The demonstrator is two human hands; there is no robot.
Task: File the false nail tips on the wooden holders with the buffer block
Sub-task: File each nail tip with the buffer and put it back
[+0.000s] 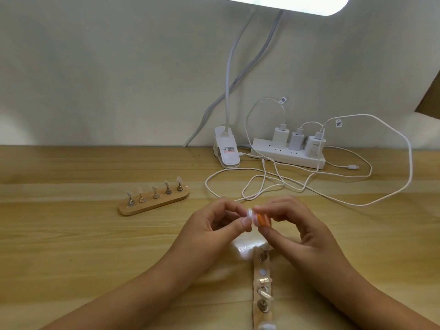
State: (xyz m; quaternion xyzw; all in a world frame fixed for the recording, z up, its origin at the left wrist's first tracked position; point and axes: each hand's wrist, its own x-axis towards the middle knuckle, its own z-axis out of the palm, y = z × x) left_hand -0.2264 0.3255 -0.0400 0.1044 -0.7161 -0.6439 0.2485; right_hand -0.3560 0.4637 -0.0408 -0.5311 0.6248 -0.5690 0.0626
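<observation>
above the near wooden holder (258, 277), which is lying between the forearms, the left hand (214, 225) is pinching 1 false nail tip (249, 213) between thumb and forefinger, while the right hand (292, 222) is gripping the orange buffer block (263, 220) and setting it against that tip. the tip is looking small and slick, so a hard stroke is risking flicking it out of the pinch onto the table (71, 234). uneven pressure is risking a lopsided edge. a dropping wrist is risking knocking the near holder's tips; the far wooden holder (154, 204), carrying 5 tips, is sitting well apart.
</observation>
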